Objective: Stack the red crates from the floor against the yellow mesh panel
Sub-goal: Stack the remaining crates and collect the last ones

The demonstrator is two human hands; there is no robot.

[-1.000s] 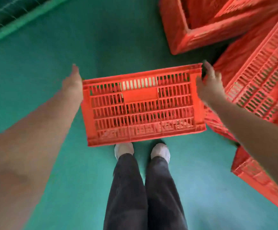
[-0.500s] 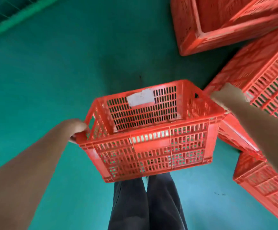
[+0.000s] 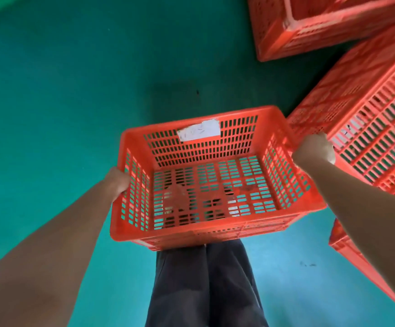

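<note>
I hold a red slotted crate (image 3: 215, 223) in front of my body, above my legs, with its open top facing up at me. A white paper label (image 3: 198, 130) sticks to the inside of its far wall. My left hand (image 3: 118, 181) grips the crate's left end wall. My right hand (image 3: 314, 149) grips the right end at the rim. The crate hangs off the green floor, tilted slightly. The yellow mesh panel is not in view.
More red crates lie on the green floor (image 3: 62, 102): one at the top right (image 3: 309, 31), a tilted one at the right (image 3: 368, 114), another at the lower right edge (image 3: 347, 251). My dark trouser legs (image 3: 205, 286) stand below the crate.
The crate has turned from its side wall facing me to its open top facing me, and has come nearer to my body. Both hands now grip its ends.
</note>
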